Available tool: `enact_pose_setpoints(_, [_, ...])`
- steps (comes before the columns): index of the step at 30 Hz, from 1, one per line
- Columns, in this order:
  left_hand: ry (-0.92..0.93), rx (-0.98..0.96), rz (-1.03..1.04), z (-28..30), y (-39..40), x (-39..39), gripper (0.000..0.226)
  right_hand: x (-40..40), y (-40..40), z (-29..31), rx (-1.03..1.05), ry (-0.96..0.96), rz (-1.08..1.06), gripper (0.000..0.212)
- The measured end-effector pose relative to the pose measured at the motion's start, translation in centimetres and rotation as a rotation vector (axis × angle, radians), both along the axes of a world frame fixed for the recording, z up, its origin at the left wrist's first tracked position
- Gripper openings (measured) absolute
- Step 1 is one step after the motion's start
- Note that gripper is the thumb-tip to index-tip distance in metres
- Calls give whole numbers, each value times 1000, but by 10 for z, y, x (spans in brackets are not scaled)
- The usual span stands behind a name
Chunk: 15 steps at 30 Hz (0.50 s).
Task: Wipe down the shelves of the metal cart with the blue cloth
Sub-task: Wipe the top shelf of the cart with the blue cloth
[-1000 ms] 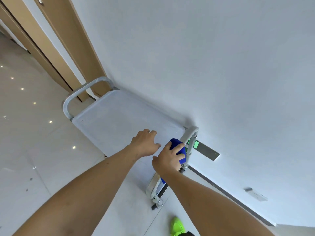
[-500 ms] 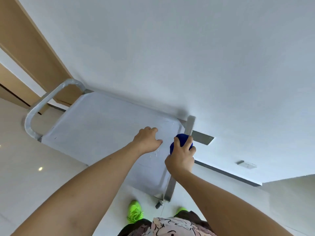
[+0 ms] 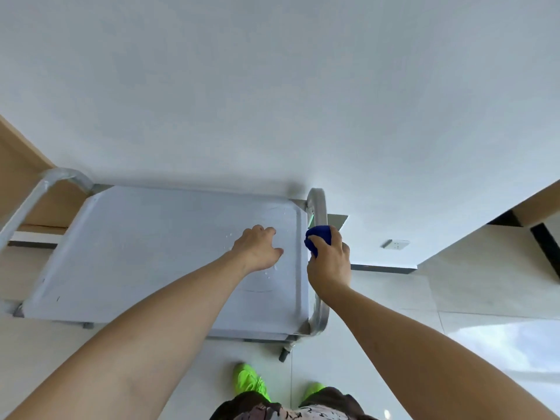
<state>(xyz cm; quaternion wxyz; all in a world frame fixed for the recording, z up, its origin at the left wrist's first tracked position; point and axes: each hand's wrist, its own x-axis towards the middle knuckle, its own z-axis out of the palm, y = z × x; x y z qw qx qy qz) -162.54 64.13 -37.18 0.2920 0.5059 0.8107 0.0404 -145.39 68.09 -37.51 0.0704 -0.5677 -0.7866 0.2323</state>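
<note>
While right hand [image 3: 328, 265] clenches the balled blue cloth [image 3: 318, 237] against the cart handle [image 3: 317, 207] | left hand [image 3: 257, 250], fingers loosely curled, holding nothing, rests on top shelf [image 3: 151, 253] beside that handle | risk: droplets stay unwiped; leaning could roll cart

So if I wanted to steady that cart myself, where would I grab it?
Probably the free left handle: a rounded bar standing clear above the top shelf. Come from above and wrap your fingers round it. The right handle is taken by the right hand with the blue cloth.
</note>
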Motion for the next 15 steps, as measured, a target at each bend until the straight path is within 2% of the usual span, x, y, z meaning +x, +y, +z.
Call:
enact_pose_setpoints(5, [23,22,-1,17,-12,2,61,9,-15,6,19,72,-6,55])
enact_pose_setpoints(15, [167,-10,1,51,-68,31,61,30,-67,19,93,295,-7,50])
